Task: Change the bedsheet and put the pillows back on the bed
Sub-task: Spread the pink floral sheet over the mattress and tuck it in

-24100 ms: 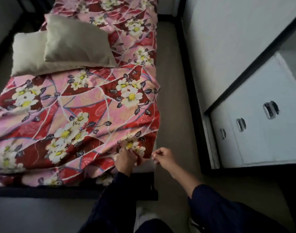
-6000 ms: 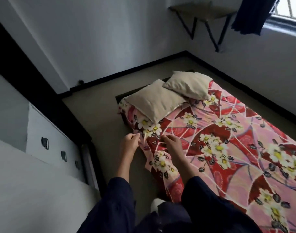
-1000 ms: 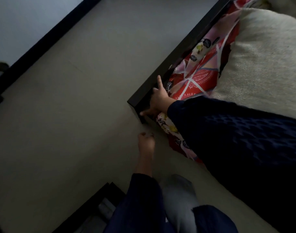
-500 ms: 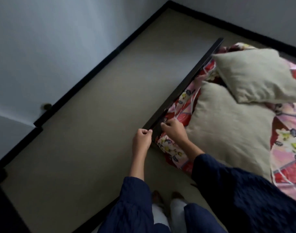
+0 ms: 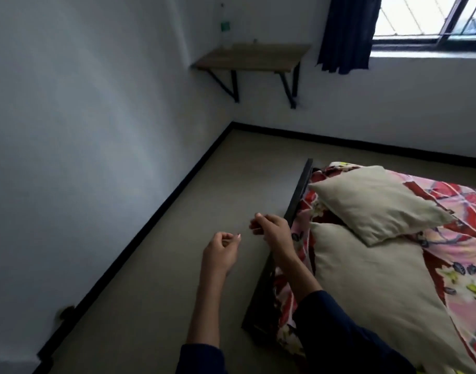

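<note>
Presently: floral bedsheet (image 5: pixel 453 211), pink and red, spread on the bed, its edge rumpled inside the flat black bed frame (image 5: pixel 299 190). Far pillow (image 5: pixel 374 201), beige, coarse-woven, plump, overlapping near pillow (image 5: pixel 380 287) at the head. Left hand (image 5: pixel 220 252), right hand (image 5: pixel 272 230): raised beside the frame, fingers loosely curled, holding nothing.

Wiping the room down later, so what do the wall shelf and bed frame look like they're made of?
Shelf: matte brown board, looks like wood or laminate, on thin black brackets, probably metal.
Bed frame: slim matte black rail. It could be metal or painted wood; I cannot tell.
</note>
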